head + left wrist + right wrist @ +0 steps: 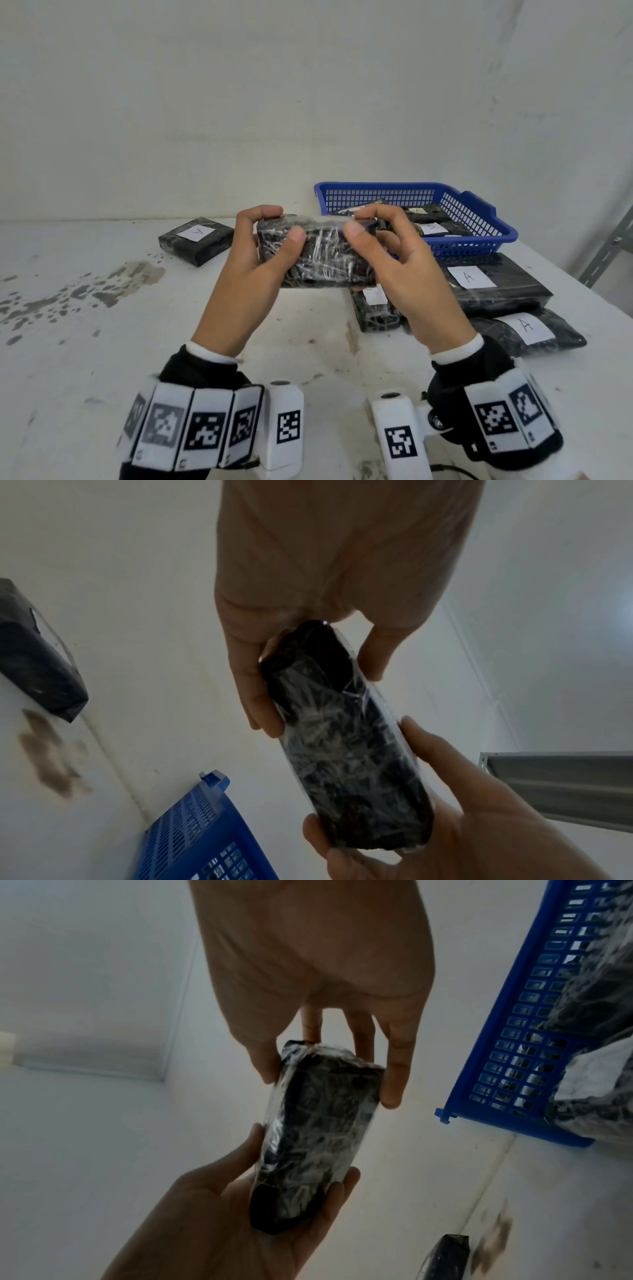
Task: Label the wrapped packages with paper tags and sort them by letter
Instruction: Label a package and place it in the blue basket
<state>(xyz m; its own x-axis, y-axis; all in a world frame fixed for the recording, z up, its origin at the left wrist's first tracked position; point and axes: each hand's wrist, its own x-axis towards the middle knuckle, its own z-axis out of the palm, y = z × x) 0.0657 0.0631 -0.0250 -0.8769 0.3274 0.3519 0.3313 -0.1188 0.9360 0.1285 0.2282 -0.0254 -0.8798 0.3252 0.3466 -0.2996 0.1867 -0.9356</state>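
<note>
a plain pale wall (pixel 308 85) backs the white tabletop (pixel 102 342), which is stained with dark flecks toward 9 o'clock. a blue basket (pixel 479 219) of tagged packages sits at 2 o'clock. at centre, lifted off the tabletop, the untagged wrapped package (pixel 318 253) is held at both ends: left hand (pixel 253 270) grip closed around one end, right hand (pixel 407 274) grip around the other.

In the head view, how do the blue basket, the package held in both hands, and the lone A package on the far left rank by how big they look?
1. Blue basket, clearly largest.
2. Held package, though it is nearer the camera, so its real size is unsure.
3. Lone A package, smallest and farther off.
</note>
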